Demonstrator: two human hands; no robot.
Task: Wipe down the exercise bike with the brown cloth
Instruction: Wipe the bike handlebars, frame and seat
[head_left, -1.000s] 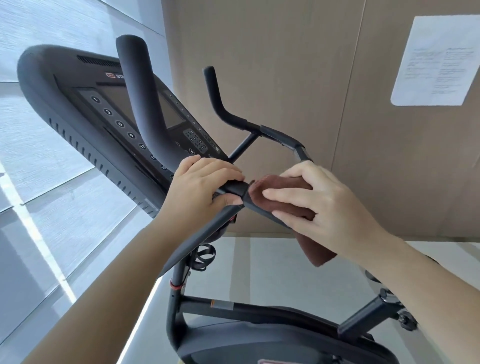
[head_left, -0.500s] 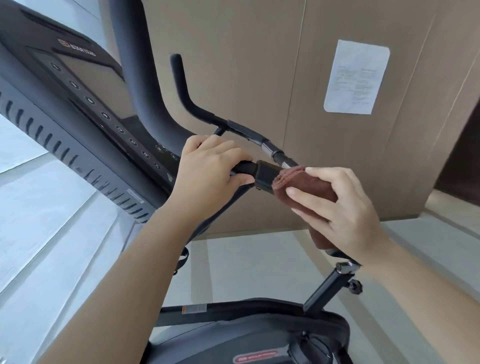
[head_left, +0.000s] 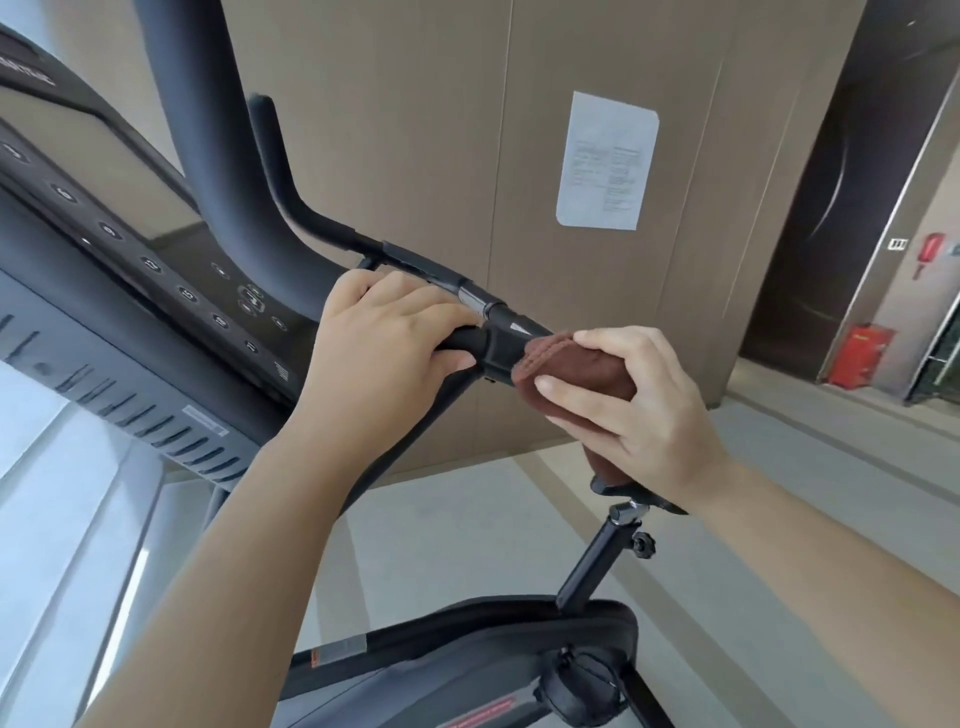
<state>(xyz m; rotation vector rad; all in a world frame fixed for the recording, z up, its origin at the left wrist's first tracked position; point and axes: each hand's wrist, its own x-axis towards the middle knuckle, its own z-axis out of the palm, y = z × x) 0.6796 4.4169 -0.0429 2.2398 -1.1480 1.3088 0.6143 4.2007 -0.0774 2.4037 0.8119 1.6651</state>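
Brown cloth (head_left: 569, 370): folded under the right hand (head_left: 657, 415), wrapped over the handlebar (head_left: 501, 347) for rubbing.
Right hand: curled round the cloth, pressed it onto the bar.
Left hand (head_left: 387, 353): clenched on the grip just beside the cloth, likely steadied the exercise bike (head_left: 130, 364).

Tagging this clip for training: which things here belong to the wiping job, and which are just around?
Job: brown cloth held by right hand; handlebar gripped by left hand; bike console.
Just around: paper sheet on wall; red cabinet on floor.
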